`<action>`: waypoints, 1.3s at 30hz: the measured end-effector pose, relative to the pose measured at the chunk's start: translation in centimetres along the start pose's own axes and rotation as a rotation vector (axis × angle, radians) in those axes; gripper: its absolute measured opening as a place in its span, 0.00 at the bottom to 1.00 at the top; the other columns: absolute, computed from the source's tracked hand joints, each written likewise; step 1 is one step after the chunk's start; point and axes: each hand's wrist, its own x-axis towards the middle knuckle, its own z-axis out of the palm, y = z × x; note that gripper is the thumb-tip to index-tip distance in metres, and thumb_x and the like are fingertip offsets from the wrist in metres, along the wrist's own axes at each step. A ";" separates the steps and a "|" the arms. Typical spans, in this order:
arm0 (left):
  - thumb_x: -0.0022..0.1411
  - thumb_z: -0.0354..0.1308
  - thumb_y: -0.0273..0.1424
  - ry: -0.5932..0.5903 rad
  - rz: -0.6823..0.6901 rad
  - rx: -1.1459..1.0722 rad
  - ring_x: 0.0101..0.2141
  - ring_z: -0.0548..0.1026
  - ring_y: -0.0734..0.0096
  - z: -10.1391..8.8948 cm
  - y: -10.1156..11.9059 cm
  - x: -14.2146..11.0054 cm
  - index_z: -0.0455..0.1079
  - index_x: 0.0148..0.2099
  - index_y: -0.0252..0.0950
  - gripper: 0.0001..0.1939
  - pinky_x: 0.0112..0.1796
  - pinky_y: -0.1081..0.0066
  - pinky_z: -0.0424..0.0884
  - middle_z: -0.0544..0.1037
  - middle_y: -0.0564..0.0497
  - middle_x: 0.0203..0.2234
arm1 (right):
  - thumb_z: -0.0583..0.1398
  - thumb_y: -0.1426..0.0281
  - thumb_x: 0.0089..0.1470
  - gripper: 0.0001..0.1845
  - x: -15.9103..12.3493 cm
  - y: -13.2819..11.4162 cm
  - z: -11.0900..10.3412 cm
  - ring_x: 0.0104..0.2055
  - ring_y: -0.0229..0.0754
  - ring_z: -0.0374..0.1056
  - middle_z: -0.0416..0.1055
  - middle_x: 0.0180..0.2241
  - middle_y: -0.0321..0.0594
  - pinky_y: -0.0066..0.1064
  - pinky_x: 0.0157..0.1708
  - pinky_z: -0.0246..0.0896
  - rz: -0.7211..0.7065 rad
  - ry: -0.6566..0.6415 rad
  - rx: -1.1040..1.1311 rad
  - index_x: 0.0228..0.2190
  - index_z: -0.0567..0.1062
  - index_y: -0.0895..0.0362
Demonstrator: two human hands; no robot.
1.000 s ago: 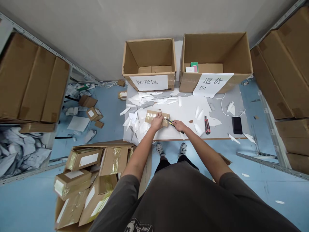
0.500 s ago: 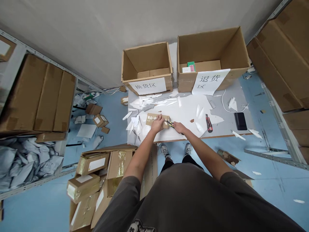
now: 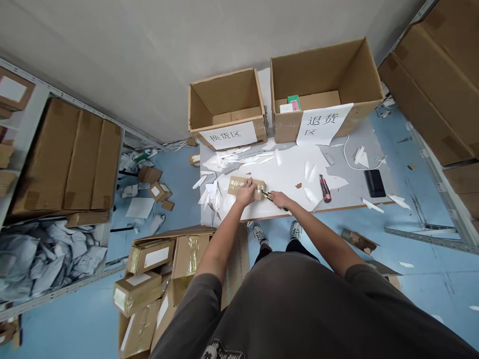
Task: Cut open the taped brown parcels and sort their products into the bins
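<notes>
A small taped cardboard box [image 3: 236,185] lies flat on the work table near its front edge. My left hand [image 3: 246,193] grips the box across its middle, fingers over the top. In my right hand [image 3: 279,198] is a yellow and black utility knife [image 3: 267,195], its tip at the right end of the box. Whether the blade has entered the tape is too small to tell. Farther right on the table rests a red and black utility knife [image 3: 325,188], touched by neither hand.
Two open cartons with paper signs, a smaller left carton [image 3: 224,89] and a larger right carton [image 3: 322,70], stand along the table's back. Paper scraps [image 3: 224,160] litter the left side. A black phone-like device [image 3: 374,183] lies at right. Parcels [image 3: 151,257] fill a carton at lower left.
The right hand and its knife have shifted slightly along the right end of the box. My left hand keeps its hold. The whole view has shifted a little.
</notes>
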 end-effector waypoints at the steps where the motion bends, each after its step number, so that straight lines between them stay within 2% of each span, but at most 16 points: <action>1: 0.54 0.70 0.24 -0.001 0.003 -0.003 0.75 0.53 0.42 0.0 0.0 0.0 0.69 0.59 0.40 0.31 0.65 0.47 0.69 0.54 0.38 0.76 | 0.45 0.55 0.77 0.22 -0.2 0.0 0.0 0.22 0.40 0.68 0.75 0.29 0.39 0.28 0.27 0.60 0.019 -0.012 0.042 0.44 0.72 0.55; 5: 0.53 0.71 0.23 0.004 0.008 -0.013 0.75 0.53 0.42 0.2 -0.1 0.2 0.69 0.59 0.40 0.32 0.67 0.46 0.66 0.55 0.37 0.76 | 0.43 0.56 0.78 0.21 -1.2 -0.1 0.7 0.18 0.37 0.64 0.71 0.26 0.34 0.27 0.25 0.60 0.076 -0.057 0.214 0.43 0.69 0.54; 9: 0.53 0.72 0.23 0.019 0.019 -0.025 0.74 0.54 0.40 0.4 -0.1 0.3 0.69 0.58 0.38 0.31 0.67 0.46 0.66 0.55 0.35 0.76 | 0.43 0.58 0.77 0.20 -2.3 -0.1 2.7 0.20 0.38 0.66 0.74 0.28 0.36 0.28 0.27 0.61 0.056 -0.095 0.231 0.44 0.69 0.54; 11: 0.52 0.74 0.24 0.020 0.024 -0.045 0.75 0.53 0.40 0.3 -0.2 0.3 0.69 0.58 0.38 0.32 0.68 0.46 0.64 0.54 0.35 0.76 | 0.43 0.59 0.77 0.20 -2.8 0.0 3.6 0.23 0.39 0.69 0.76 0.31 0.38 0.28 0.29 0.62 0.059 -0.059 0.197 0.45 0.69 0.54; 13: 0.51 0.77 0.29 0.015 0.027 -0.087 0.75 0.52 0.40 0.1 -0.4 0.1 0.69 0.61 0.38 0.37 0.68 0.46 0.63 0.55 0.36 0.76 | 0.43 0.60 0.77 0.19 -3.2 0.5 4.0 0.30 0.42 0.74 0.79 0.37 0.43 0.28 0.34 0.62 0.060 0.020 0.124 0.46 0.70 0.54; 16: 0.62 0.71 0.36 0.031 0.014 -0.153 0.74 0.56 0.46 -0.6 -0.9 0.0 0.66 0.68 0.40 0.34 0.68 0.49 0.63 0.62 0.40 0.73 | 0.45 0.59 0.77 0.20 -4.0 1.8 3.3 0.42 0.47 0.75 0.80 0.44 0.48 0.30 0.38 0.61 0.097 0.113 0.034 0.47 0.72 0.55; 18: 0.68 0.62 0.34 0.061 -0.002 -0.136 0.72 0.60 0.50 -1.1 -1.2 0.3 0.66 0.69 0.42 0.29 0.68 0.50 0.63 0.68 0.44 0.70 | 0.43 0.55 0.77 0.24 -4.5 2.8 2.4 0.45 0.49 0.75 0.80 0.47 0.49 0.30 0.38 0.61 0.130 0.136 0.036 0.50 0.73 0.54; 21: 0.64 0.63 0.31 0.097 0.000 -0.054 0.71 0.60 0.46 -1.4 -1.3 1.4 0.66 0.70 0.43 0.33 0.68 0.48 0.62 0.72 0.43 0.66 | 0.39 0.55 0.77 0.28 -5.0 3.8 1.3 0.48 0.50 0.75 0.80 0.49 0.46 0.31 0.40 0.61 0.133 0.174 0.034 0.53 0.74 0.52; 23: 0.62 0.65 0.30 0.096 0.028 -0.023 0.70 0.61 0.45 -1.3 -1.1 2.2 0.67 0.70 0.42 0.34 0.68 0.50 0.62 0.72 0.41 0.64 | 0.42 0.56 0.77 0.26 -4.8 3.9 1.0 0.50 0.49 0.74 0.79 0.50 0.44 0.31 0.42 0.62 0.091 0.199 0.009 0.55 0.74 0.51; 27: 0.69 0.58 0.31 0.071 0.083 0.024 0.67 0.66 0.48 -0.4 -0.8 2.8 0.67 0.68 0.39 0.27 0.67 0.52 0.64 0.72 0.37 0.63 | 0.51 0.55 0.75 0.21 -3.8 3.0 0.9 0.53 0.49 0.72 0.77 0.52 0.46 0.32 0.45 0.61 0.004 0.271 -0.093 0.57 0.74 0.52; 31: 0.75 0.49 0.34 0.113 0.107 0.018 0.71 0.61 0.47 1.1 -0.9 1.6 0.64 0.70 0.35 0.25 0.70 0.49 0.58 0.69 0.33 0.67 | 0.53 0.55 0.74 0.21 -2.6 1.9 0.5 0.55 0.52 0.69 0.75 0.52 0.49 0.34 0.47 0.61 -0.050 0.277 -0.240 0.57 0.74 0.53; 35: 0.76 0.51 0.37 0.166 0.054 -0.047 0.73 0.59 0.46 2.7 -0.7 0.4 0.62 0.72 0.36 0.27 0.70 0.45 0.56 0.66 0.32 0.70 | 0.52 0.56 0.74 0.20 -1.5 1.5 -0.5 0.56 0.55 0.66 0.73 0.53 0.51 0.38 0.49 0.60 -0.094 0.269 -0.365 0.57 0.73 0.53; 39: 0.75 0.53 0.40 0.187 0.031 -0.097 0.73 0.58 0.46 3.4 -0.7 0.2 0.63 0.72 0.40 0.27 0.69 0.44 0.57 0.66 0.34 0.71 | 0.53 0.56 0.74 0.21 -0.5 1.9 -1.2 0.55 0.56 0.64 0.71 0.53 0.53 0.40 0.51 0.59 -0.164 0.290 -0.450 0.58 0.73 0.53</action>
